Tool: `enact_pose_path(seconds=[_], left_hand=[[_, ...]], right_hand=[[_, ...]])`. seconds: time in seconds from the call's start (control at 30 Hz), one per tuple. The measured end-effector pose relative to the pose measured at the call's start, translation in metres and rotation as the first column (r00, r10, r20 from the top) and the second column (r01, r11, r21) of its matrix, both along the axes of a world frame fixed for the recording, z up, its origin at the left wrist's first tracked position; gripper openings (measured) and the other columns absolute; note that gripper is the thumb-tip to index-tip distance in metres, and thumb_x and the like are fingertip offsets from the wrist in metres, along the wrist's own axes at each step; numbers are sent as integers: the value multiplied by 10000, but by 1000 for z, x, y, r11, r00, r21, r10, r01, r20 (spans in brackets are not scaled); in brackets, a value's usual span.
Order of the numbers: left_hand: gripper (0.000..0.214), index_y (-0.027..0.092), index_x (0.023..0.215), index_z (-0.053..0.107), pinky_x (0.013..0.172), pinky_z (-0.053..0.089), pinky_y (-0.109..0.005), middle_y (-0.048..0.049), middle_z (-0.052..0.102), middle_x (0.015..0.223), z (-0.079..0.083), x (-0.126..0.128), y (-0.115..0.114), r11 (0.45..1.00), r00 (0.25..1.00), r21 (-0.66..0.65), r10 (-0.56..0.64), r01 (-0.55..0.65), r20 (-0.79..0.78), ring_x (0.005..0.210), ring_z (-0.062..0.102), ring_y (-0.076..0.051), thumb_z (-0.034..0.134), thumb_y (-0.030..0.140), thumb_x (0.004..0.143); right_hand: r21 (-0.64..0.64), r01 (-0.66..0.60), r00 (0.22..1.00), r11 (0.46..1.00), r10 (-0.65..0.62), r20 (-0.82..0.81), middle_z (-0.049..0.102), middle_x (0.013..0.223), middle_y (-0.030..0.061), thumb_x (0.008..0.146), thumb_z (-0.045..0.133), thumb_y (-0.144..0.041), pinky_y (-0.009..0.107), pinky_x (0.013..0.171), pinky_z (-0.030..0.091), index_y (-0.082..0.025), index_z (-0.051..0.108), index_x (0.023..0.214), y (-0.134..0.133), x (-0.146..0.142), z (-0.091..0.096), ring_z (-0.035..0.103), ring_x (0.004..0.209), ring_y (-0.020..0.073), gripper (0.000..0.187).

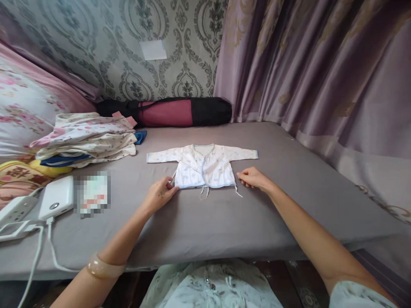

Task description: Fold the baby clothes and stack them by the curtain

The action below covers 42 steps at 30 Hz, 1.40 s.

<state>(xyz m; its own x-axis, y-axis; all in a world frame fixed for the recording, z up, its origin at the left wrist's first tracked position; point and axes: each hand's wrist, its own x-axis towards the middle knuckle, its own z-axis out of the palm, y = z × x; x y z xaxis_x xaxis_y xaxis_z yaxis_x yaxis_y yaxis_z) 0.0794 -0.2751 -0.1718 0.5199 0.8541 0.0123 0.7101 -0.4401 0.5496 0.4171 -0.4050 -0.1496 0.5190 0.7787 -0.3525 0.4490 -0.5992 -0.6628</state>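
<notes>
A small white baby shirt (192, 169) lies face up on the grey bed sheet, sleeves spread to both sides. It has a pale print, light blue edging and a wrap front. Thin tie strings (205, 191) hang below its hem, and another white tie trails off the lower right corner. My left hand (160, 192) pinches at the shirt's lower left corner, thumb on the hem. Just off the lower right side is my right hand (253, 177), with fingers curled and pressed together; whether they hold anything is hidden.
Folded clothes (90, 137) are piled at the left, near a white power bank (58, 196), a power strip (19, 209) and cables. A blurred-out item (94, 193) lies beside them. A black and red long bag (167, 112) rests along the wall; curtains (308, 64) hang at right.
</notes>
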Motion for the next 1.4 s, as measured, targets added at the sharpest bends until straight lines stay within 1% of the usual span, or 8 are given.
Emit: enact_pose_path(seconds=[0.1, 0.27, 0.4, 0.67, 0.83, 1.17, 1.3, 1.4], left_hand=[[430, 215, 1094, 536, 704, 461, -294, 6, 649, 794, 2, 5, -3, 997, 999, -71, 6, -2, 50, 734, 607, -184, 609, 449, 740], [339, 211, 1085, 540, 709, 454, -281, 16, 639, 765, 0, 20, -6, 997, 994, -62, 54, -49, 94, 728, 598, -164, 534, 306, 759], [326, 207, 1091, 540, 684, 423, -268, 26, 602, 706, -7, 25, -4, 996, 994, -13, 85, -84, 68, 690, 577, -155, 494, 247, 771], [271, 222, 1037, 545, 631, 351, -278, 5, 541, 721, -8, 16, -2, 980, 991, 163, -98, 113, -95, 668, 516, -178, 426, 222, 793], [241, 214, 969, 583, 655, 358, -292, -33, 584, 804, -2, 9, 2, 972, 972, 147, -159, 185, -172, 709, 533, -192, 405, 226, 807], [270, 196, 997, 600, 707, 420, -315, -54, 606, 860, 11, 0, 10, 949, 935, 26, -303, 313, -183, 732, 556, -191, 371, 253, 864], [250, 190, 987, 611, 774, 443, -349, -92, 570, 969, 10, 0, 10, 915, 915, 154, -335, 373, -223, 864, 553, -225, 389, 254, 891], [228, 185, 977, 612, 825, 434, -385, -114, 551, 1080, 8, 7, 5, 866, 903, 302, -310, 397, -298, 967, 504, -261, 428, 156, 845]], right_hand=[[-79, -59, 994, 995, 66, 90, 496, 450, -24, 834, 561, -391, 203, 372, 255, -177, 556, 575, 0, -8, -7, 389, 362, 73, 336], [-83, -167, 952, 983, 182, 245, 381, 402, -54, 758, 586, -450, 222, 414, 229, -189, 499, 493, 8, -17, -13, 344, 383, 74, 381], [-61, -140, 951, 988, 151, 271, 471, 456, -45, 740, 583, -424, 215, 452, 257, -183, 570, 599, 10, -17, -17, 421, 434, 89, 279], [-26, -171, 859, 985, 162, 485, 663, 755, 20, 800, 502, -286, 224, 540, 291, -201, 609, 845, 1, -29, -14, 563, 663, 146, 143], [-100, -242, 804, 965, 257, 536, 684, 898, 34, 860, 453, -244, 239, 569, 269, -232, 603, 994, -5, -33, -9, 591, 772, 172, 202], [-187, -301, 762, 935, 354, 543, 694, 908, 53, 891, 430, -268, 248, 581, 274, -232, 649, 958, -7, -27, 0, 602, 787, 180, 232], [-179, -314, 752, 933, 359, 554, 699, 834, 61, 866, 469, -324, 254, 575, 270, -221, 689, 805, 14, -21, 16, 605, 780, 187, 251], [-56, -348, 743, 936, 312, 592, 701, 830, 59, 872, 459, -338, 253, 576, 281, -212, 689, 759, 52, -27, 27, 603, 779, 180, 285]])
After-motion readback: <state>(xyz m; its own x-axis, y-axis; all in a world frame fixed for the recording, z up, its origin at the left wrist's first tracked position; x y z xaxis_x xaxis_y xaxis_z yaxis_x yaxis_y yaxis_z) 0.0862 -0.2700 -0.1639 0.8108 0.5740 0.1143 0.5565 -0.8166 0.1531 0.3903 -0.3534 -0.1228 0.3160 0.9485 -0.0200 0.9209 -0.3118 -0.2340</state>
